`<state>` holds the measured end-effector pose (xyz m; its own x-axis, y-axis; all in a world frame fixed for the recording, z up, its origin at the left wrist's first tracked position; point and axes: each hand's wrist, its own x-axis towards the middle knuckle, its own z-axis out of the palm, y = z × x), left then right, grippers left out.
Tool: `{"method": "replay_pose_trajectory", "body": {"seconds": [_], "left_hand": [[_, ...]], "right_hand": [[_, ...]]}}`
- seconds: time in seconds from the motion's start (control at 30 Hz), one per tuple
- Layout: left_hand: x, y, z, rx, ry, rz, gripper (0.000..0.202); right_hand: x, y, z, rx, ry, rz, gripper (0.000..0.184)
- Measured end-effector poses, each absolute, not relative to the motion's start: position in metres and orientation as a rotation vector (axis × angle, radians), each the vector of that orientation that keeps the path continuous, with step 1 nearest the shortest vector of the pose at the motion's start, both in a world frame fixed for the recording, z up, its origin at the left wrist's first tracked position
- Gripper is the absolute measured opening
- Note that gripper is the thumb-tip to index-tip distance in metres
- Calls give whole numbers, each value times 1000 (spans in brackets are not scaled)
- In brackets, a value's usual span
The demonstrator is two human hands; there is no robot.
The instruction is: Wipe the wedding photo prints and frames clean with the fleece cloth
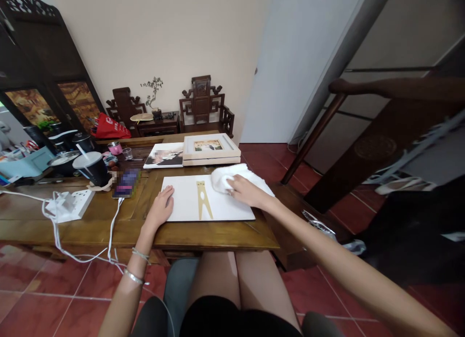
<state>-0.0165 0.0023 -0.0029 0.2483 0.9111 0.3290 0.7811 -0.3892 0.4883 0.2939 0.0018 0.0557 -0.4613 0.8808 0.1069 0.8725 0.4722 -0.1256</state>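
Left hand (162, 206) open, flat on left edge of white rectangular board (181, 197) bearing gold clothespin-shaped figure (201, 188), on brown wooden table (218, 237); right hand (247, 191) grips white cloth (242, 170) over board's right side, where hard sideways pressure might skid it.

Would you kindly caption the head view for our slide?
Left hand on a white rectangular board; right hand holding a crumpled white cloth against it.
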Motion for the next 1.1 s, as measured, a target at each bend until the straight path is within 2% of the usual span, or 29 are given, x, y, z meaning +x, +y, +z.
{"method": "replay_pose_trajectory", "body": {"seconds": [0.23, 0.6, 0.8, 0.97, 1.1], "left_hand": [[-16, 3, -5, 2295, 1590, 853, 45], [-19, 3, -1, 2307, 1594, 847, 45], [-19, 4, -4, 2306, 1590, 841, 45], [-18, 4, -6, 2300, 1593, 847, 45], [-18, 4, -6, 2298, 1592, 854, 45]], "right_hand": [[303, -68, 69, -1137, -2768, 337, 13], [267, 47, 48, -1469, -2513, 54, 16], [270, -1, 49, -1365, -2567, 47, 13], [290, -71, 72, -1148, -2769, 313, 15], [302, -77, 83, -1099, -2802, 591, 13]]}}
